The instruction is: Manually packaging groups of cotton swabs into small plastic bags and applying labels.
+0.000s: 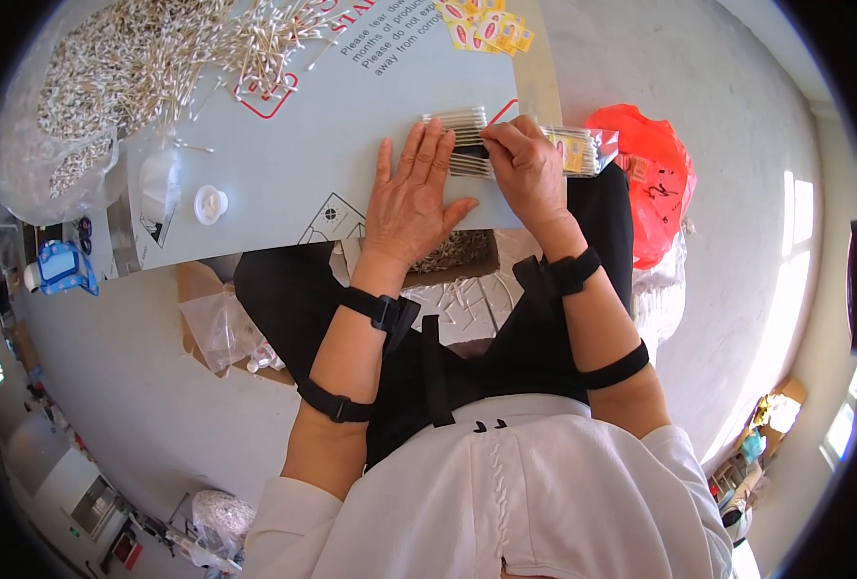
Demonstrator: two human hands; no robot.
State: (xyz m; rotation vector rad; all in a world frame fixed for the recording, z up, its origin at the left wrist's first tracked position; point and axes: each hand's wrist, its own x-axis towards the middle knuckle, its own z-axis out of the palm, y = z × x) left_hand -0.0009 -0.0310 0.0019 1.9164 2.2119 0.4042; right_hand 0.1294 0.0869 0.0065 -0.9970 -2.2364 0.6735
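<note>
A row of cotton swabs [465,120] lies side by side near the front edge of the grey table [293,174]. My left hand [405,203] rests flat with its fingers stretched out, the fingertips against the swabs' left ends. At their right ends my right hand [529,172] is closed in a pinch, and what its fingertips hold is hidden. Just right of that hand lies a clear packet [597,152] of swabs with a yellow card [571,151] in it. The packet reaches past the table's right edge.
A heap of loose swabs [139,68] in clear plastic covers the far left. Yellow cards [486,27] lie at the back right. A small white round tub [210,205] stands at left. A red plastic bag [646,183] hangs beyond the right edge; a swab-filled box [457,256] sits below the front edge.
</note>
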